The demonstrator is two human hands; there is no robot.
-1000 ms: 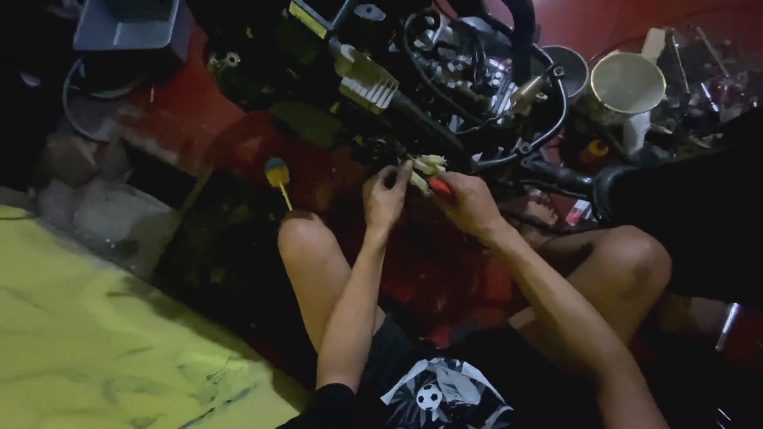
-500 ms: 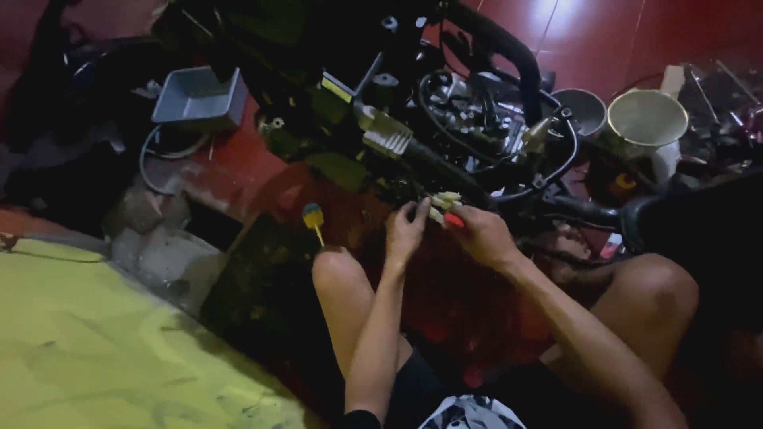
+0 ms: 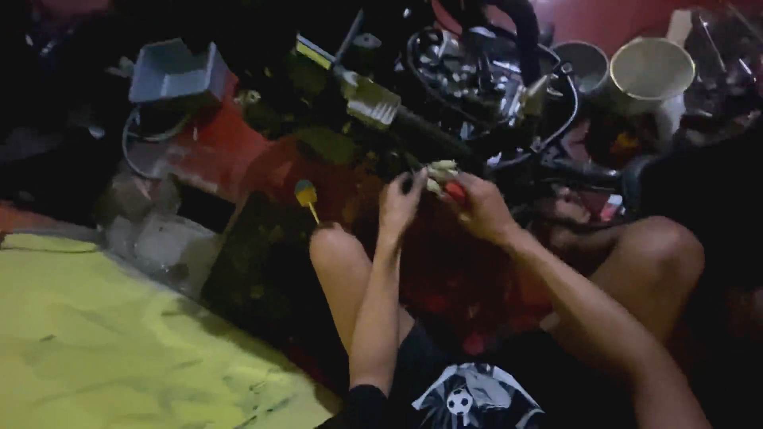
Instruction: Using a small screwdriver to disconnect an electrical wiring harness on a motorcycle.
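Hands met at pale connectors, over red floor.
Nearest, yellow mat (image 3: 95, 349); left hand (image 3: 401, 202) fingers curled on pale connectors (image 3: 439, 175), right hand (image 3: 481, 210) clamped on red-handled tool (image 3: 455, 191); beyond, yellow-labelled dark block (image 3: 314, 54), grey tray (image 3: 175, 73).

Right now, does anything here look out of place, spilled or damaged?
Nothing is plainly spilled or broken. A yellow-handled screwdriver lies loose on the red floor beside the person's knee, and a grey tray sits tilted. Both hands, left hand and right hand, work at the dark machine.
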